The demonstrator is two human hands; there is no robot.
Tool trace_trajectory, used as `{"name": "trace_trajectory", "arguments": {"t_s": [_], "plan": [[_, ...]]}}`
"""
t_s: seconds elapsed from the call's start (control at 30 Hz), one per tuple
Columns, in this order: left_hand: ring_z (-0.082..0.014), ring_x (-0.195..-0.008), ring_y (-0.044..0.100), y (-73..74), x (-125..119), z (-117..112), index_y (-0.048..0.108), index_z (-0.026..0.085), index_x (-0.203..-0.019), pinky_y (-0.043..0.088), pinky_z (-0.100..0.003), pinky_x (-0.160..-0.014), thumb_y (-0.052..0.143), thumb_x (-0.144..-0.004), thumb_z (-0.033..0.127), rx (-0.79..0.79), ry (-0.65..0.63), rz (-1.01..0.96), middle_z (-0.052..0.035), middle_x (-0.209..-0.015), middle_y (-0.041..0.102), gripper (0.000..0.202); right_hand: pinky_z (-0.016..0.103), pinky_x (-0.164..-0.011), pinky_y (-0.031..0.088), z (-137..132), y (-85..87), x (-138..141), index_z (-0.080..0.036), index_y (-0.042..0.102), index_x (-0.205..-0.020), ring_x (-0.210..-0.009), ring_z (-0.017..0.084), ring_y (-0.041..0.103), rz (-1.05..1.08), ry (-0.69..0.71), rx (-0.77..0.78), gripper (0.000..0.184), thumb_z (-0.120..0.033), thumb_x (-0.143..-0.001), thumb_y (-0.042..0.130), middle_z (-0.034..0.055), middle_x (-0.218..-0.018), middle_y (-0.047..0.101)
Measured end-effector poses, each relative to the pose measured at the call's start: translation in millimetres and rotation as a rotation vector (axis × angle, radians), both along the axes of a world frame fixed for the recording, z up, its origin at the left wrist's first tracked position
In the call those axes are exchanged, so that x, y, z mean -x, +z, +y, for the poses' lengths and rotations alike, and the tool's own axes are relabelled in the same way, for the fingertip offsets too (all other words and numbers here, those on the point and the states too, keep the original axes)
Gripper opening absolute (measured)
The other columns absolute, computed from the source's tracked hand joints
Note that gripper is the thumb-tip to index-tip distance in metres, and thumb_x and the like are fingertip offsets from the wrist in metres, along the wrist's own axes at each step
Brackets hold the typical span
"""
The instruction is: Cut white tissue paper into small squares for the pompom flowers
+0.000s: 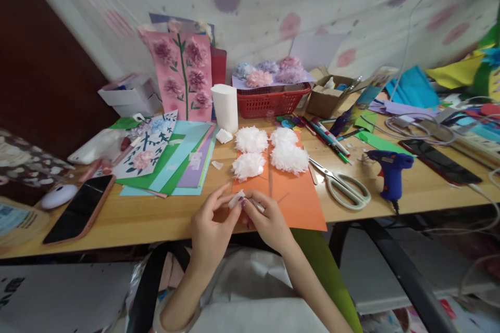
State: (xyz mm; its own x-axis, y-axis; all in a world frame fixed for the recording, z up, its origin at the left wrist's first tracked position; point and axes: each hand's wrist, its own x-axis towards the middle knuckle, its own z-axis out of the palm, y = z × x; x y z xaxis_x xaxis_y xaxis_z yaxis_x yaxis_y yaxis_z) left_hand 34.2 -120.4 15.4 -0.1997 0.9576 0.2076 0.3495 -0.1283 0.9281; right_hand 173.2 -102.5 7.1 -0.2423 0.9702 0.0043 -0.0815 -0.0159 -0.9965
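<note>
My left hand (214, 221) and my right hand (269, 221) meet at the front edge of the table, with fingertips pinched together. Between them is a small piece of white tissue paper (236, 199). Another white bit shows by my right index finger, too small to name. Just beyond my hands, an orange sheet of card (299, 203) overhangs the table edge. Several fluffy white tissue-paper flowers (289, 158) rest on its upper part in two columns. Faint pencil lines run on the bare orange surface.
Scissors (344, 187) and a blue glue gun (392, 171) lie to the right, with pens (330, 138) behind. Coloured paper (191, 166) and a phone (80, 210) are on the left. A tissue roll (225, 108) and a red basket (269, 101) stand at the back.
</note>
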Motion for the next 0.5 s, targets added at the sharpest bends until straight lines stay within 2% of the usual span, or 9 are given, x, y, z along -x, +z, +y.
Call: {"name": "trace_trajectory", "arguments": {"t_s": [0.1, 0.17, 0.33, 0.5], "plan": [[-0.0250, -0.094, 0.075, -0.7, 1.2, 2.1, 0.072, 0.021, -0.106, 0.057, -0.034, -0.084, 0.068, -0.087, 0.037, 0.051, 0.040, -0.071, -0.0094, -0.102, 0.080, 0.025, 0.021, -0.047, 0.039, 0.1, -1.1, 0.3, -0.019, 0.062, -0.084, -0.046, 0.009, 0.047, -0.006, -0.004, -0.003, 0.036, -0.054, -0.091, 0.058, -0.0048, -0.056, 0.053], [-0.0251, -0.091, 0.075, 0.7, 1.7, 3.0, 0.075, 0.022, -0.098, 0.057, -0.032, -0.080, 0.070, -0.085, 0.039, 0.051, 0.020, -0.068, -0.0088, -0.099, 0.080, 0.021, 0.021, -0.047, 0.039, 0.1, -1.5, 0.9, -0.019, 0.062, -0.083, -0.046, 0.009, 0.047, -0.010, -0.018, 0.002, 0.035, -0.054, -0.090, 0.059, -0.0048, -0.055, 0.053], [-0.0255, -0.093, 0.074, 3.2, -0.8, 1.7, 0.078, 0.023, -0.093, 0.054, -0.033, -0.087, 0.071, -0.084, 0.038, 0.021, -0.055, 0.019, -0.0073, -0.097, 0.081, 0.019, 0.020, -0.047, 0.041, 0.5, -0.7, 1.6, -0.019, 0.063, -0.086, -0.046, 0.009, 0.049, -0.012, -0.047, 0.019, 0.032, -0.051, -0.087, 0.064, -0.0048, -0.056, 0.054], [-0.0219, -0.076, 0.071, 2.4, 1.2, 5.6, 0.075, 0.021, -0.085, 0.052, -0.027, -0.069, 0.062, -0.089, 0.038, 0.082, -0.026, -0.067, -0.0046, -0.080, 0.078, 0.022, 0.020, -0.045, 0.040, 0.2, 0.3, 0.6, -0.019, 0.063, -0.082, -0.045, 0.009, 0.049, -0.024, -0.044, 0.029, 0.036, -0.055, -0.087, 0.062, -0.0042, -0.054, 0.055]]}}
